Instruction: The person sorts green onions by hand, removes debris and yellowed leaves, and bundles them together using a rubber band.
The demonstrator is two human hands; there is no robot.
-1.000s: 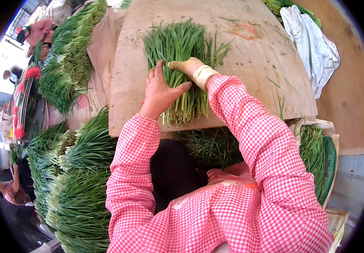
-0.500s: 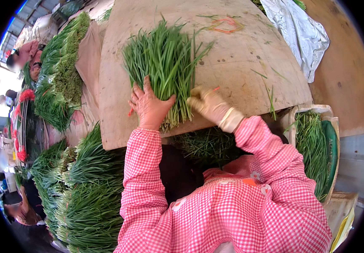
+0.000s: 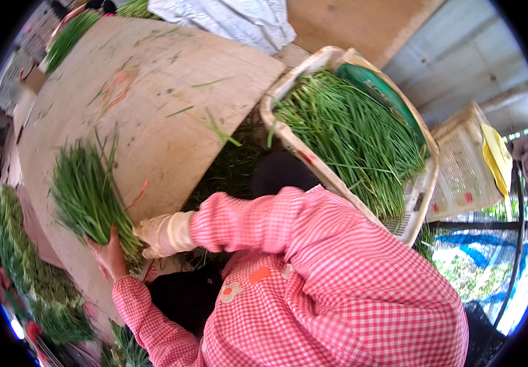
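Note:
A bunch of green chives (image 3: 86, 189) rests on the wooden board, leaves pointing away from me and cut ends near its front edge. My bare left hand (image 3: 110, 254) wraps round the lower stalks from the left, its thumb on top. Against the stalks' right side presses my right hand (image 3: 161, 235), in a cream glove, its fingers partly hidden by the bunch. One end of a thin red tie (image 3: 138, 194) lies on the board right of the bunch. Another bit of red shows by my left hand; whether it runs underneath is hidden.
A white crate (image 3: 426, 205) full of loose chives stands to the right, with green cloth inside. Behind it is a second crate (image 3: 459, 177). More orange ties (image 3: 116, 88) and stray leaves lie on the board (image 3: 172, 140). Stacked bunches (image 3: 25, 257) line the left side.
The view has swung right, bringing the crate of chives nearer the middle. My left hand has closed round the stalks, and my gloved right hand has come in against them.

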